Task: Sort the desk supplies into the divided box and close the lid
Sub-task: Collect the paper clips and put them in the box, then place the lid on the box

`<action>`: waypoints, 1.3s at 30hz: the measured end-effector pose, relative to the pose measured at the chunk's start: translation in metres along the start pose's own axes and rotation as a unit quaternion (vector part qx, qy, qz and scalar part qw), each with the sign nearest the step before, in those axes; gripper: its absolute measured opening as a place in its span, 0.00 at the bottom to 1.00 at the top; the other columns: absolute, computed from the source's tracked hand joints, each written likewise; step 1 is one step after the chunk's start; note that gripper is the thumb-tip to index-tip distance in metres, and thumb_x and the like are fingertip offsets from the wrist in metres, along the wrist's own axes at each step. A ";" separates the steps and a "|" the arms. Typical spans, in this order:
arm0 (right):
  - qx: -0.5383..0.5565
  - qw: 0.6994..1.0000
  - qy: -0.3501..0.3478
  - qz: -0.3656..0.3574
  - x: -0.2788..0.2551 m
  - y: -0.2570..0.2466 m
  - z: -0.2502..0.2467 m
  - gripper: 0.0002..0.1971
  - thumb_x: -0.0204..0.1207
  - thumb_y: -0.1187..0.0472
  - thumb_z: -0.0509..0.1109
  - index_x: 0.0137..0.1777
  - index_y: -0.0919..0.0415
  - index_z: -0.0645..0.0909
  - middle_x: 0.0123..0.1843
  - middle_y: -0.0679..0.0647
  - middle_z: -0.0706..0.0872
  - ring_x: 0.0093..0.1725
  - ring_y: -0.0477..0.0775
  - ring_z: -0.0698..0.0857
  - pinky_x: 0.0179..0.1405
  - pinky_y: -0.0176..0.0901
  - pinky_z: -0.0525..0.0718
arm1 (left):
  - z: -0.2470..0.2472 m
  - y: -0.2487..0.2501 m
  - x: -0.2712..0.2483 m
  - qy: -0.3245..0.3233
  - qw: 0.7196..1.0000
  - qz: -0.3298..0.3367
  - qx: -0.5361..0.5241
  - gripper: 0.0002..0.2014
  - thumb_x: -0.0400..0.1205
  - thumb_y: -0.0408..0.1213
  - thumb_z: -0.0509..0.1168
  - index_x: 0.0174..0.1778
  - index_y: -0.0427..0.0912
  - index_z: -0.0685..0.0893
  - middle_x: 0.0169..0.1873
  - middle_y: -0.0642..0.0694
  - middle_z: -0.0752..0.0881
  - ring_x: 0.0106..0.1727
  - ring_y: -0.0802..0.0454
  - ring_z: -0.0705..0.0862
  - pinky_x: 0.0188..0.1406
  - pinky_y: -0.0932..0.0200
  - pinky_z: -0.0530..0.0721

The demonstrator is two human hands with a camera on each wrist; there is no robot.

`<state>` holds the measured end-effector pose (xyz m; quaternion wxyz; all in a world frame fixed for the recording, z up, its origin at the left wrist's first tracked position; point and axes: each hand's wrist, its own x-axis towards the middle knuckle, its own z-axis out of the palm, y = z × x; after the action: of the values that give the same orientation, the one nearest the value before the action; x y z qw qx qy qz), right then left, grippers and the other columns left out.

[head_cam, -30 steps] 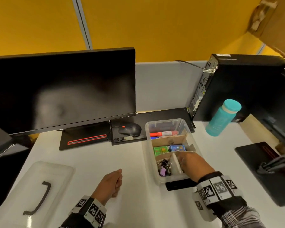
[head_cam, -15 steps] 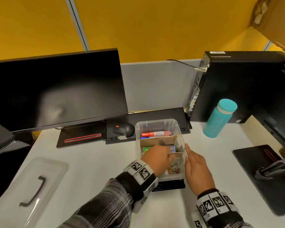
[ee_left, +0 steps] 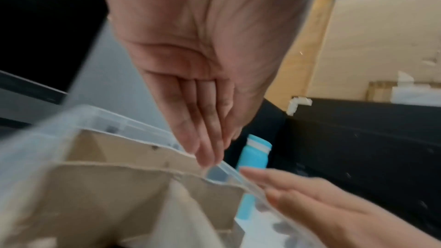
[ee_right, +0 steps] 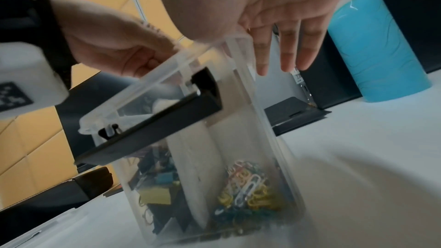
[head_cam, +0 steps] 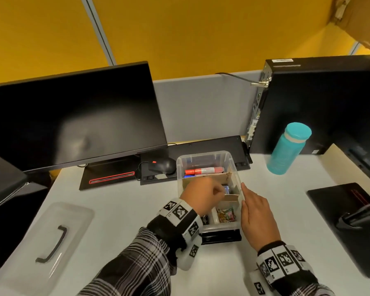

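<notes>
The clear divided box (head_cam: pixel 207 155) stands mid-desk with cardboard dividers (head_cam: pixel 231 197) inside. A red marker (head_cam: pixel 203 170) lies in its far compartment, and coloured paper clips (head_cam: pixel 226 215) fill the near right one. Binder clips (ee_right: pixel 157 173) show through the near wall. My left hand (head_cam: pixel 219 192) reaches over the box's middle. In the left wrist view its straight fingers (ee_left: pixel 207 150) touch the divider's top edge (ee_left: pixel 119 167). My right hand (head_cam: pixel 247 191) lies flat against the outside of the box's right wall, fingers (ee_right: pixel 286 54) straight. The clear lid (head_cam: pixel 45 238) with a black handle lies at the near left.
A black monitor (head_cam: pixel 73 116) and a mouse (head_cam: pixel 162 165) stand behind the box. A teal bottle (head_cam: pixel 286 148) and a black computer tower (head_cam: pixel 312 103) are at the back right. A black stand base (head_cam: pixel 346 223) sits on the right.
My left hand left the desk and reached into the box. My right hand came out of the near right compartment and settled flat against the box's right wall.
</notes>
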<state>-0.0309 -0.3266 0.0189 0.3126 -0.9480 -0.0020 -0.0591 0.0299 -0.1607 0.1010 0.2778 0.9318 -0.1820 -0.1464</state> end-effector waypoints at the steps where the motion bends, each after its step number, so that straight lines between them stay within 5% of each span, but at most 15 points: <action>1: -0.013 1.000 0.004 0.003 0.001 -0.002 -0.001 0.26 0.82 0.55 0.48 0.80 0.55 0.62 0.74 0.54 0.75 0.70 0.56 0.71 0.70 0.50 0.74 | -0.008 -0.014 -0.009 0.043 0.999 -0.002 -0.024 0.11 0.82 0.41 0.62 0.52 0.49 0.90 0.49 0.53 0.90 0.46 0.57 0.86 0.49 0.58 0.85; 4: -0.017 1.000 0.025 0.005 0.003 -0.021 -0.003 0.25 0.83 0.55 0.50 0.79 0.57 0.63 0.77 0.56 0.71 0.74 0.58 0.69 0.75 0.55 0.69 | -0.034 -0.079 -0.044 0.171 0.982 -0.054 -0.056 0.13 0.82 0.45 0.64 0.61 0.54 0.84 0.56 0.57 0.87 0.52 0.62 0.83 0.55 0.61 0.83; 7: -0.020 0.999 0.020 -0.032 0.005 -0.054 0.004 0.24 0.83 0.55 0.56 0.79 0.55 0.63 0.79 0.54 0.68 0.78 0.56 0.64 0.78 0.57 0.65 | -0.060 -0.160 -0.092 0.246 0.950 -0.180 -0.069 0.19 0.81 0.42 0.67 0.67 0.47 0.79 0.64 0.50 0.82 0.59 0.56 0.79 0.62 0.58 0.77; 11: -0.045 0.990 -0.022 -0.132 0.007 -0.111 0.035 0.23 0.81 0.53 0.55 0.76 0.53 0.67 0.77 0.51 0.70 0.79 0.54 0.65 0.76 0.61 0.68 | -0.080 -0.270 -0.158 0.253 0.890 -0.377 -0.036 0.27 0.78 0.47 0.70 0.73 0.45 0.74 0.71 0.40 0.76 0.70 0.40 0.75 0.72 0.44 0.71; 15: -0.043 0.969 -0.099 -0.221 0.000 -0.173 0.088 0.22 0.78 0.52 0.51 0.71 0.51 0.71 0.78 0.48 0.69 0.78 0.51 0.65 0.77 0.47 0.65 | -0.088 -0.352 -0.216 0.211 0.834 -0.510 0.000 0.34 0.77 0.54 0.68 0.77 0.46 0.67 0.73 0.38 0.73 0.72 0.34 0.72 0.72 0.37 0.71; 20: -0.070 0.916 -0.242 -0.311 -0.012 -0.231 0.185 0.25 0.76 0.56 0.51 0.70 0.61 0.75 0.75 0.56 0.74 0.74 0.57 0.73 0.70 0.51 0.77 | -0.081 -0.407 -0.252 0.163 0.839 -0.517 0.041 0.35 0.76 0.56 0.66 0.75 0.41 0.68 0.68 0.39 0.77 0.68 0.38 0.75 0.70 0.41 0.74; 22: -0.119 0.887 -0.307 -0.325 -0.016 -0.256 0.216 0.25 0.80 0.60 0.54 0.77 0.66 0.66 0.80 0.61 0.65 0.80 0.61 0.63 0.77 0.55 0.67 | -0.081 -0.413 -0.255 0.150 0.845 -0.511 0.048 0.34 0.77 0.55 0.66 0.75 0.40 0.66 0.67 0.39 0.76 0.68 0.38 0.75 0.69 0.42 0.74; 25: -0.160 0.860 -0.410 -0.260 -0.019 -0.289 0.243 0.30 0.85 0.54 0.51 0.83 0.65 0.48 0.85 0.59 0.50 0.84 0.58 0.48 0.82 0.50 0.49 | -0.081 -0.417 -0.252 0.130 0.854 -0.502 0.043 0.35 0.78 0.56 0.64 0.77 0.42 0.63 0.70 0.40 0.75 0.68 0.39 0.76 0.68 0.42 0.76; 30: -0.106 0.856 -0.480 -0.161 -0.025 -0.312 0.269 0.31 0.86 0.55 0.49 0.84 0.60 0.39 0.85 0.62 0.44 0.84 0.58 0.46 0.83 0.51 0.49 | -0.087 -0.428 -0.248 0.129 0.841 -0.526 -0.005 0.35 0.78 0.55 0.65 0.78 0.45 0.62 0.65 0.36 0.73 0.62 0.37 0.78 0.62 0.42 0.81; 33: -0.044 0.857 -0.499 -0.123 -0.024 -0.311 0.269 0.31 0.86 0.58 0.48 0.83 0.55 0.37 0.85 0.62 0.40 0.84 0.57 0.42 0.83 0.52 0.46 | -0.095 -0.426 -0.245 0.119 0.825 -0.551 -0.048 0.32 0.80 0.52 0.65 0.77 0.44 0.65 0.67 0.34 0.68 0.61 0.34 0.78 0.62 0.41 0.80; 36: 0.071 0.869 -0.482 -0.082 -0.018 -0.300 0.258 0.32 0.86 0.54 0.52 0.83 0.49 0.39 0.85 0.57 0.40 0.84 0.54 0.45 0.83 0.51 0.48 | -0.111 -0.403 -0.241 0.124 0.843 -0.519 -0.063 0.25 0.84 0.47 0.60 0.76 0.40 0.68 0.70 0.33 0.65 0.63 0.34 0.76 0.65 0.44 0.75; 39: 0.208 0.894 -0.392 -0.060 -0.015 -0.290 0.227 0.36 0.81 0.49 0.61 0.81 0.38 0.42 0.84 0.43 0.37 0.84 0.47 0.48 0.83 0.48 0.55 | -0.130 -0.369 -0.228 0.186 0.869 -0.451 -0.087 0.22 0.86 0.44 0.56 0.76 0.43 0.66 0.71 0.37 0.67 0.64 0.43 0.76 0.64 0.54 0.74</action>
<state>-0.0323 0.0419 0.0079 0.4723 -0.8056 -0.1934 0.3010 -0.0297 0.2832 0.0335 0.2904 0.8946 0.3262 -0.0947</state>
